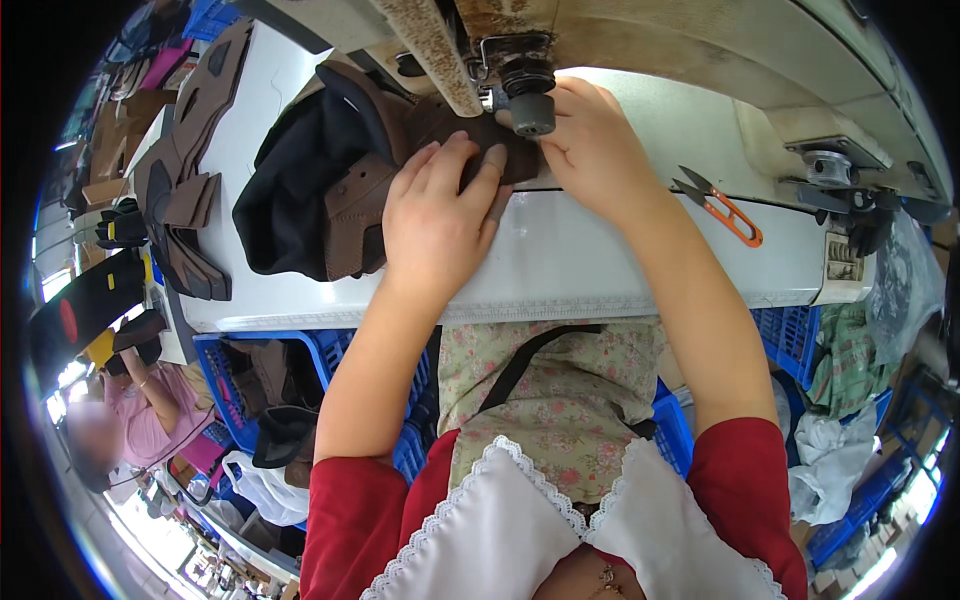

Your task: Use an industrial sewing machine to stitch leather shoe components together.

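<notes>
A brown leather shoe upper with black lining (345, 190) lies on the white sewing machine table, its right end under the machine head. My left hand (435, 215) lies on its brown leather, palm down, with fingers stretched out and a little apart. My right hand (595, 145) is at the right end of the leather, close beside the round dark knob (532, 112) of the sewing machine (640, 45). Its fingers are bent together; their tips are partly hidden behind the machine, and so is whatever they grip. The needle does not show.
Orange-handled thread snips (735, 218) lie open right of my right forearm. Brown leather pieces (185, 210) are stacked at the table's left end. Below the table's edge stand blue crates (240, 410) with more uppers. A person in pink (165, 405) works at far left.
</notes>
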The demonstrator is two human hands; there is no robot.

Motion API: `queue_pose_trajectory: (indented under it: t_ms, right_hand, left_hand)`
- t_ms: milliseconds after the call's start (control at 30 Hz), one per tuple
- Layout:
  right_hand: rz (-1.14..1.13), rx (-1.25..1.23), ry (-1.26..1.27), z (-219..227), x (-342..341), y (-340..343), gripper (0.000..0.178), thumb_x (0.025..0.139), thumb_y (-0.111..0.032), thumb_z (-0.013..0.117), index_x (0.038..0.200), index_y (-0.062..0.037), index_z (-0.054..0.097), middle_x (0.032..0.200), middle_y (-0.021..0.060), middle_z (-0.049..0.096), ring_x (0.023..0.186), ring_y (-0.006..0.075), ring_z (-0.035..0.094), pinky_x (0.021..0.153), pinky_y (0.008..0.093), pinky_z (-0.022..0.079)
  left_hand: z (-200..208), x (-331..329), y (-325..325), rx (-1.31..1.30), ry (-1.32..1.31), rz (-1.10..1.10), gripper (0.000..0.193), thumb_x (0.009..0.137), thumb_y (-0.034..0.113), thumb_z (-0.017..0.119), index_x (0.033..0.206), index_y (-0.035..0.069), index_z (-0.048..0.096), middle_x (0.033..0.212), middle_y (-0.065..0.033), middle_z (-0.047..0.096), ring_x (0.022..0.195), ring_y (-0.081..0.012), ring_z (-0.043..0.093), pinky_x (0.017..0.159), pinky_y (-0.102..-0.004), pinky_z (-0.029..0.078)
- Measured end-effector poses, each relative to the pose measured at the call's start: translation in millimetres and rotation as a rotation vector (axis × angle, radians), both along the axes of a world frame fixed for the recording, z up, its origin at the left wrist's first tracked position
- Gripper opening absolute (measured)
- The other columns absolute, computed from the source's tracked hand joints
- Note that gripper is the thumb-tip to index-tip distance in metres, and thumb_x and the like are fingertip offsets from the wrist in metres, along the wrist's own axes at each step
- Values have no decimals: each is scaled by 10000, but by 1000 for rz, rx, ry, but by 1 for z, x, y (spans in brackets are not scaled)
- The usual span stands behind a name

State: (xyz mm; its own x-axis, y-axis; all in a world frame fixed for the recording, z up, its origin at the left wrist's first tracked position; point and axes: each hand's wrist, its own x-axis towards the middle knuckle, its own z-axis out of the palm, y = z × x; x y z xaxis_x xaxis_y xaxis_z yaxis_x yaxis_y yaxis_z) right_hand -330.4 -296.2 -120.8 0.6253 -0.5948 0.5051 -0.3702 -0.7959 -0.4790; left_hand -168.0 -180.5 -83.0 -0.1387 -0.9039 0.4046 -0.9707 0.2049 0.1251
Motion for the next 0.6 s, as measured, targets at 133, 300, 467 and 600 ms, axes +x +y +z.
queue_pose_trajectory:
  t_ms: [133,300,467,600]
  right_hand:
    - [4,2,14,1,-1,0,300,782,-28,615,1021,-131,764,1171,43,684,1126,253,593,981,443,451]
    - [1,-7,19,3,0,1,293,778,-28,614,1016,-116,761,1182,41,684,1119,253,595,980,436,452]
    - [0,-6,-3,4,1,1,290,777,-25,611,1020,-100,751,1187,33,678,1113,252,594,980,435,451]
    - [3,-41,21,6,1,1,334,785,-3,600,1073,-101,737,1195,68,665,1083,295,595,954,440,461]
  left_hand:
    - [-6,5,-2,-71,62,-48,281,783,212,755,990,33,690,1026,-111,699,1047,-271,670,953,-421,509]
    - [-12,10,-5,-125,82,-101,255,767,202,771,942,39,682,1003,-106,702,1037,-274,675,938,-420,518]
    - [-14,12,-8,-166,76,-121,249,760,205,775,917,40,674,992,-101,702,1021,-275,680,934,-415,517]
    - [-13,17,-12,-153,75,-132,251,759,217,777,914,47,678,985,-97,705,1015,-271,682,934,-409,515]
